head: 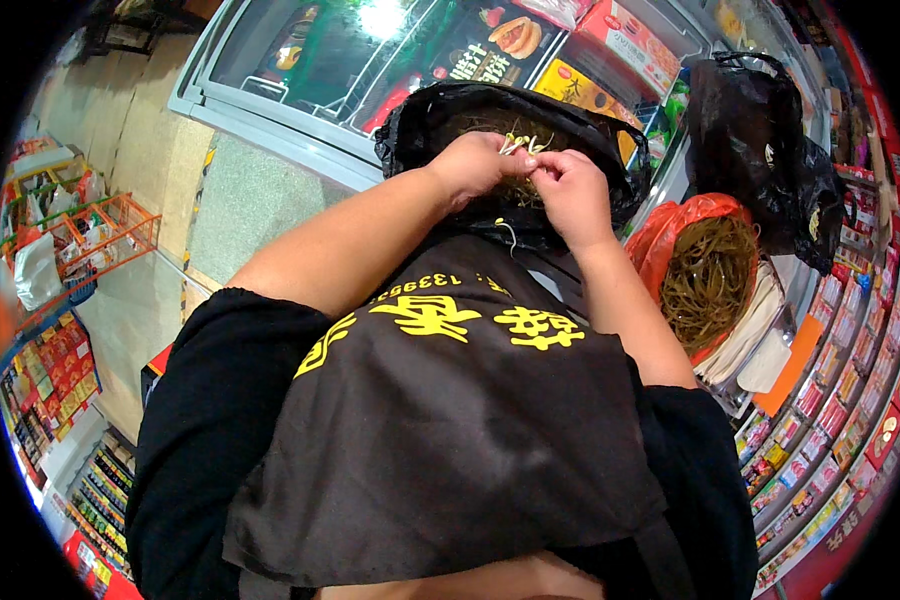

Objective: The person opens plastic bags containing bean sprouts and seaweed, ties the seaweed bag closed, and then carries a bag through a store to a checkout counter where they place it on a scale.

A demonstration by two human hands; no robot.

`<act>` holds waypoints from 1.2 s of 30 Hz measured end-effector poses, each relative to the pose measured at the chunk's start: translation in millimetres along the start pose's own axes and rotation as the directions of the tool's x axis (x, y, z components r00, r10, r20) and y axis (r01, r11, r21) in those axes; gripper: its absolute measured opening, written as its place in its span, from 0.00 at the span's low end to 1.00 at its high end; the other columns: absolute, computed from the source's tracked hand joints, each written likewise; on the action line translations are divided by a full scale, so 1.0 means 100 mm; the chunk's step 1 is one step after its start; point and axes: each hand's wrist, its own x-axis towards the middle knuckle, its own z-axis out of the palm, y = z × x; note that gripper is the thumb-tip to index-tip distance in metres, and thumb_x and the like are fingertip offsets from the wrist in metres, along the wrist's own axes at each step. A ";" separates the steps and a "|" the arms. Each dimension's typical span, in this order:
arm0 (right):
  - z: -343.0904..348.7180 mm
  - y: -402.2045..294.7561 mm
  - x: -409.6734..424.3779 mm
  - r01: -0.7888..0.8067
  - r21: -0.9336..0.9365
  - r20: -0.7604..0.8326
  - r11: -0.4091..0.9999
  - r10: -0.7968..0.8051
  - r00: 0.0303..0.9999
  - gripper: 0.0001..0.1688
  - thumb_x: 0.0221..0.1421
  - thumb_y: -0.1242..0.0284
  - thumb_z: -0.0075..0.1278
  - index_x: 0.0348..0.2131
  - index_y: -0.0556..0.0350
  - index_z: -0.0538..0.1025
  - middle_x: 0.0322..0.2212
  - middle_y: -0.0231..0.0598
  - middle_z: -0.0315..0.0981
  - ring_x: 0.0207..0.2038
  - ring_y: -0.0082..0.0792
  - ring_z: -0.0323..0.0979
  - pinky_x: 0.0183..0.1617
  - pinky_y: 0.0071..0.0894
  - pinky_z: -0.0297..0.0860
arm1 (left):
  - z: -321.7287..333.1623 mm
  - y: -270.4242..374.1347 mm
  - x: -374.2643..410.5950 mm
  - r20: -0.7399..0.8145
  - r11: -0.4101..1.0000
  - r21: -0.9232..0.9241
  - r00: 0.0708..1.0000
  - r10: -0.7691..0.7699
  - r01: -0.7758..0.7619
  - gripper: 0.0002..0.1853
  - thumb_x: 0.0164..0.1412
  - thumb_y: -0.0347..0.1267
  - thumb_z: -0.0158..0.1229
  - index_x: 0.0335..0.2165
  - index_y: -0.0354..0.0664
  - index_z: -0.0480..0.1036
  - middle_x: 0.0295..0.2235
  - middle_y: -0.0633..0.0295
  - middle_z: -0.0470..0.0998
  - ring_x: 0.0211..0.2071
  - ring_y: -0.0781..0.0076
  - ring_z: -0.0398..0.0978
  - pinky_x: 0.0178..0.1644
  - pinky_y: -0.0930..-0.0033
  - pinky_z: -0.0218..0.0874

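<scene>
Both of my hands meet above an open black plastic bag (420,120) that holds a tangle of thin brown roots or sprouts. My left hand (474,166) grips several bean sprouts (523,142) with white stems and yellow heads. The fingertips of my right hand (570,187) are pinched together against it, at the lower ends of the sprouts; whether they hold a sprout of their own is hard to tell. A single sprout (507,232) lies on the bag's near edge, by my dark apron (450,420).
A glass-topped chest freezer (270,112) with packaged food stands beyond the bag. To the right are a red plastic bag (649,232) of brown strands (709,277), another black bag (750,142) and stocked shelves (832,360). An orange wire rack (112,232) stands at left.
</scene>
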 end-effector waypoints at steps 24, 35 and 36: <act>-0.13 0.14 -0.26 -0.171 0.150 0.383 0.974 0.102 0.918 0.09 0.49 0.73 0.60 0.32 0.60 0.80 0.26 0.34 0.78 0.27 0.25 0.73 0.35 0.27 0.69 | -0.35 0.12 -0.45 -0.035 0.975 -0.209 0.996 -0.080 0.071 0.00 0.60 0.30 0.50 0.31 0.48 0.66 0.26 0.70 0.69 0.21 0.81 0.61 0.22 0.78 0.50; 0.03 -0.21 0.07 -0.179 0.559 0.175 0.809 0.096 0.980 0.08 0.54 0.78 0.59 0.36 0.62 0.80 0.29 0.27 0.77 0.27 0.17 0.69 0.30 0.18 0.65 | -0.19 0.13 -0.41 0.225 0.963 -0.256 0.974 -0.027 0.086 0.06 0.64 0.37 0.55 0.32 0.52 0.69 0.21 0.78 0.63 0.18 0.86 0.54 0.20 0.80 0.41; 0.03 -0.22 0.08 -0.181 0.622 0.189 0.762 0.079 0.979 0.09 0.56 0.76 0.58 0.37 0.61 0.79 0.27 0.27 0.75 0.26 0.17 0.68 0.29 0.18 0.64 | -0.21 0.13 -0.40 0.203 0.967 -0.246 0.979 -0.019 0.069 0.06 0.64 0.38 0.55 0.31 0.52 0.69 0.21 0.78 0.62 0.17 0.86 0.54 0.20 0.79 0.40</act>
